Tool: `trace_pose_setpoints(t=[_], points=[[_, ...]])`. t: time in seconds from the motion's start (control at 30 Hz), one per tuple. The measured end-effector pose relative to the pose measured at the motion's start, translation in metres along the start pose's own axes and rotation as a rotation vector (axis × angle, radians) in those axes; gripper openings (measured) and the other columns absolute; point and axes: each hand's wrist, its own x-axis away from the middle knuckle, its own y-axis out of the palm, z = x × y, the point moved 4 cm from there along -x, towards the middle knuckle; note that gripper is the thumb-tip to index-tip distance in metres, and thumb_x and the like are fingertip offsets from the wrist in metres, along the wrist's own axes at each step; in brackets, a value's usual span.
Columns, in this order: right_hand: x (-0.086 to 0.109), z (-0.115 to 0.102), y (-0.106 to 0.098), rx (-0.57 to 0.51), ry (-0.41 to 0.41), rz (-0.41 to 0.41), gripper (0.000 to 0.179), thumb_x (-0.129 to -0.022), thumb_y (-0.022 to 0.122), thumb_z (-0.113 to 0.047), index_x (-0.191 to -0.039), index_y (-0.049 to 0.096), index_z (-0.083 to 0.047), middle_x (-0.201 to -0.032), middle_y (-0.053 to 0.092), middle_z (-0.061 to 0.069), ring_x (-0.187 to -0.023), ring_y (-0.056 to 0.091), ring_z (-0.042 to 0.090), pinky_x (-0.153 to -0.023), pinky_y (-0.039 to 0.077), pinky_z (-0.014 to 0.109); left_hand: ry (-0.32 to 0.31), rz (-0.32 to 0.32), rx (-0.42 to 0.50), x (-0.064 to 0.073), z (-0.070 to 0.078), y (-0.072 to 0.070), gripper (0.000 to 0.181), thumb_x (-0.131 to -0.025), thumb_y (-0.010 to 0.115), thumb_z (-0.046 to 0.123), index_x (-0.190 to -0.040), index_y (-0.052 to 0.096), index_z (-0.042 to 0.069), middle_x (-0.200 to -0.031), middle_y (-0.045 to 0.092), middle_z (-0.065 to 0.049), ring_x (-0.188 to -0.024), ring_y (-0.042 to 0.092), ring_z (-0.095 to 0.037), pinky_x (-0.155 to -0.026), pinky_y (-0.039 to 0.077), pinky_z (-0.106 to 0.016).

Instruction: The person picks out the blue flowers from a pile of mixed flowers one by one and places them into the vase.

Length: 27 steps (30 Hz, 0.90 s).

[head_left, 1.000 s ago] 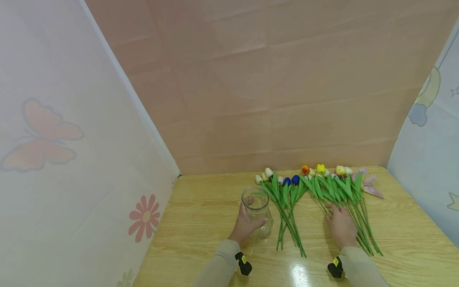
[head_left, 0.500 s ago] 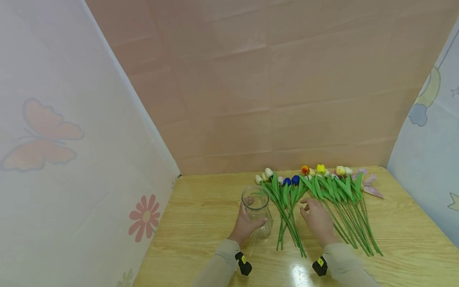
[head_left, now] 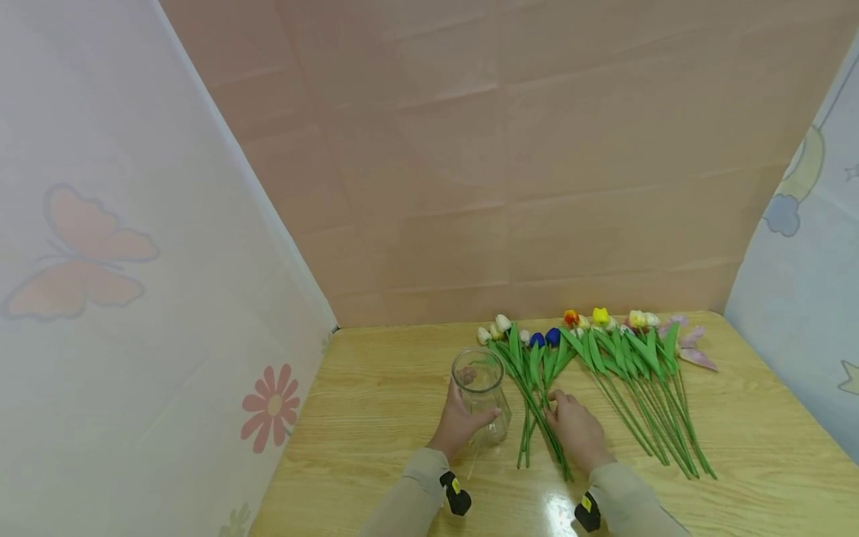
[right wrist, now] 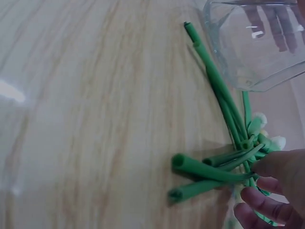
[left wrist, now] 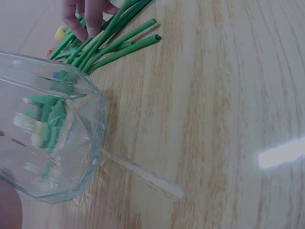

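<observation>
My left hand (head_left: 459, 424) grips a clear glass vase (head_left: 495, 431) round its side, fingers behind and thumb in front. The vase is tilted, with its faceted base plain in the left wrist view. My right hand (head_left: 579, 432) is at the stems of the left bunch of artificial tulips (head_left: 535, 403), which has white and blue heads. In the right wrist view the thumb (right wrist: 274, 164) touches a green stem and the other fingers curve below it. Whether they pinch a stem is unclear. No flower shows inside the vase; green and white seen through its glass lie behind it.
A second tulip bunch (head_left: 637, 373) with orange, yellow and white heads lies to the right. Beside its heads is a pink butterfly-like shape (head_left: 694, 349). A thin clear strip (left wrist: 164, 185) lies by the vase base. Printed sheets (head_left: 268, 406) flank the wooden table (head_left: 376, 388).
My right hand has left the right tulip bunch and moved left and down to the stems of the left bunch. My left hand and the vase have stayed in place.
</observation>
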Motion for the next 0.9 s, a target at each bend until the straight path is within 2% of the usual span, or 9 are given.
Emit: trace_pose_setpoints(t=[0.17,0.3,0.57,0.9], points=[[-0.002,0.004,0.007,-0.004,0.022,-0.031,0.024,-0.094,0.063,-0.020,-0.110,0.058,-0.003,-0.080,0.063,0.004,-0.053,0.052,0.010,-0.044,0.039,0.027,-0.047,-0.006,0.009,0.002,-0.002,0.000,0.098,-0.082,0.078,0.035,-0.153,0.010,0.031,-0.159,0.019,0.000,-0.149,0.009,-0.032,-0.111,0.027,-0.059],[-0.004,0.003,0.006,-0.001,0.022,-0.018,0.024,-0.094,0.063,-0.020,-0.109,0.060,-0.002,-0.078,0.065,0.004,-0.052,0.052,0.010,-0.043,0.038,0.028,-0.080,-0.004,0.003,0.005,0.002,0.001,0.103,-0.084,0.077,0.034,-0.155,0.003,0.030,-0.161,0.011,-0.002,-0.149,0.006,-0.033,-0.112,0.027,-0.058],[-0.010,-0.004,-0.006,-0.090,0.041,0.001,0.027,-0.097,0.054,-0.018,-0.116,0.058,0.000,-0.082,0.066,0.004,-0.046,0.046,0.011,-0.041,0.036,0.029,-0.018,-0.009,0.017,0.008,0.023,-0.002,0.092,-0.084,0.077,0.025,-0.153,0.017,0.018,-0.154,0.027,-0.003,-0.148,0.015,-0.029,-0.113,0.025,-0.058],[-0.014,-0.012,-0.025,-0.113,0.031,0.077,0.030,-0.096,0.054,-0.018,-0.122,0.059,-0.003,-0.077,0.064,0.001,-0.043,0.042,0.011,-0.039,0.033,0.028,-0.005,-0.015,0.025,0.010,0.025,-0.003,0.086,-0.083,0.078,0.025,-0.150,0.023,0.019,-0.152,0.030,-0.003,-0.146,0.021,-0.028,-0.112,0.025,-0.058]])
